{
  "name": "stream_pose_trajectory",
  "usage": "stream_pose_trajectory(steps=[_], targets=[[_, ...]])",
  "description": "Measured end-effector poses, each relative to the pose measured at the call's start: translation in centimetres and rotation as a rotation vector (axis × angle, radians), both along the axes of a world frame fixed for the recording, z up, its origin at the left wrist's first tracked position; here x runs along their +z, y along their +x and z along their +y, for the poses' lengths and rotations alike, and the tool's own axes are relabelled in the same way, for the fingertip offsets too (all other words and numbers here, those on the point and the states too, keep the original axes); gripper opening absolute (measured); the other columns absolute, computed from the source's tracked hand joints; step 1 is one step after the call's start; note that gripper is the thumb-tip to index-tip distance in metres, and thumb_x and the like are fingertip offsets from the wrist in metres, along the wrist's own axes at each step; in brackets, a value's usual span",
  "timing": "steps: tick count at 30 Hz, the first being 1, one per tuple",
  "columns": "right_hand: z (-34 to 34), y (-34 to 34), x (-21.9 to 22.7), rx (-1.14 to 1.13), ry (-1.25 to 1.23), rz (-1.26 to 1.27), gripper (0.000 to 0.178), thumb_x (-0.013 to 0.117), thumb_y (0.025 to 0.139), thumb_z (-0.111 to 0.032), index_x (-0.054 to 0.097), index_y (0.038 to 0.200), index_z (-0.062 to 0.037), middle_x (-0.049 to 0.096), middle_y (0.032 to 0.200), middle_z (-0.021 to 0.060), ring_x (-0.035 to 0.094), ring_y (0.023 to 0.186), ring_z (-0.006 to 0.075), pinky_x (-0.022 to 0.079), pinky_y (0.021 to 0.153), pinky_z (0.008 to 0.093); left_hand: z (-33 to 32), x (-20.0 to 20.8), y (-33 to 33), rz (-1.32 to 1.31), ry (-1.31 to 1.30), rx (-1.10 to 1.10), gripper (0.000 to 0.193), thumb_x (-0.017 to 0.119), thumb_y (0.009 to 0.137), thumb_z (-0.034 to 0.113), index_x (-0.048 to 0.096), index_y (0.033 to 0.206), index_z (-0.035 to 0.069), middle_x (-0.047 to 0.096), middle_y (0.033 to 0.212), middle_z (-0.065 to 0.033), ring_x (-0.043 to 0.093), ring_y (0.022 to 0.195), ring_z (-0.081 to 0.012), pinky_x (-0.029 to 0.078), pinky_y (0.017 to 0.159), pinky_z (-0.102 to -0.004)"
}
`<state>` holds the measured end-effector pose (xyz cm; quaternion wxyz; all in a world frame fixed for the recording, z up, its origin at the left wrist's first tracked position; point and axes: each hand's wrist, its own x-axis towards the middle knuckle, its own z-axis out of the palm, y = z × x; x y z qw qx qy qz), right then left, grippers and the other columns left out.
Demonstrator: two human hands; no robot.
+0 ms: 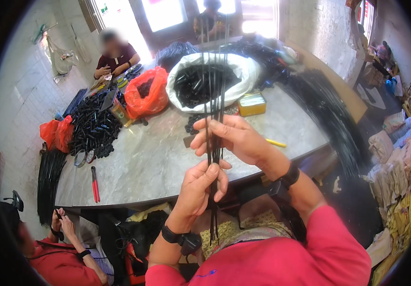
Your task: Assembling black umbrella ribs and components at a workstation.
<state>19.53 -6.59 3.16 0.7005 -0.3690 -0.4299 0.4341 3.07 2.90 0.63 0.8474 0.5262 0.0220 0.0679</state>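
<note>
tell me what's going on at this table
A person holds a bunch of thin black rods roughly upright in both hands, the right hand above the left hand. Beyond, on the grey table, stand an open white sack and a red bag, both holding dark pieces. At lower left, a co-worker in red handles something small and dark.

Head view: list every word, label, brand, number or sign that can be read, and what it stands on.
No text reads clearly enough to quote.
Yellow tin: any lettering is too small to make out.
Wearer's red shirt: a small blue mark, too small to read.
Doorway: green marks, blurred by glare.
</note>
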Motion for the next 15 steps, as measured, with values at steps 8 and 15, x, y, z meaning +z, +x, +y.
stream_pose_trajectory(steps=[8, 15], targets=[[0.6, -0.2, 0.6, -0.063, 0.079, 0.009, 0.03, 0.056, 0.1, -0.019, 0.056, 0.122, 0.0007, 0.069, 0.103, 0.013, 0.069, 0.092, 0.0202, 0.055, 0.084, 0.0328, 0.5, -0.4, 0.0, 0.086, 0.06, 0.027, 0.033, 0.051, 0.102, 0.022, 0.057, 0.119, -0.005, 0.068, 0.089, -0.0132, 0.068, 0.079, -0.0194, 0.053, 0.072, -0.0302], [0.4, -0.6, 1.3, -0.081, -0.032, -0.128, 0.031, 0.057, 0.1, -0.022, 0.057, 0.121, 0.0011, 0.069, 0.104, 0.0117, 0.065, 0.084, 0.0148, 0.051, 0.07, 0.028, 0.6, 1.1, 0.9, -0.006, 0.093, 0.142, 0.031, 0.051, 0.102, 0.026, 0.059, 0.113, -0.003, 0.065, 0.08, -0.0096, 0.061, 0.059, -0.014, 0.048, 0.055, -0.0238]])
